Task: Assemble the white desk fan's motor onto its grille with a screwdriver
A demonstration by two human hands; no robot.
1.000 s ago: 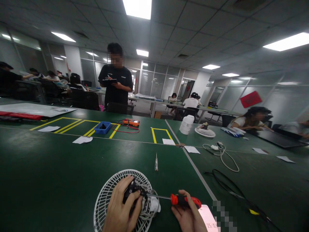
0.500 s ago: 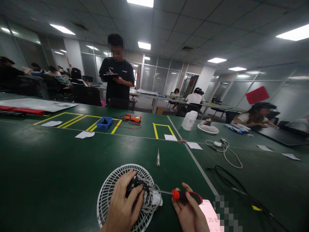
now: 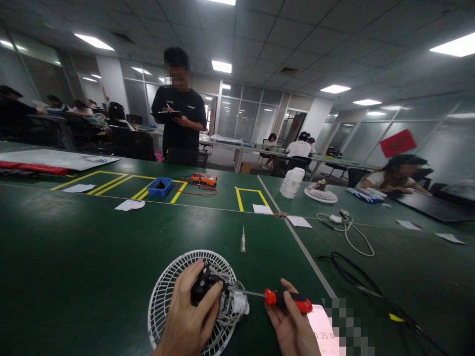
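A white fan grille lies flat on the green table near the front edge. On it sits a black motor block with white wiring beside it. My left hand is wrapped round the motor block. My right hand grips a screwdriver with a red and black handle; its metal shaft points left and its tip reaches the motor block. A small pen-like screwdriver lies on the table just beyond the grille.
A blue tray, an orange meter with red leads, paper slips, a white jar, another fan grille and cables lie farther off. A person in black stands across the table; others sit at desks. A timer card lies right.
The view has shifted slightly. My left thumb has slid a little on the motor block and my right hand has adjusted its hold on the screwdriver; the tip stays at the motor.
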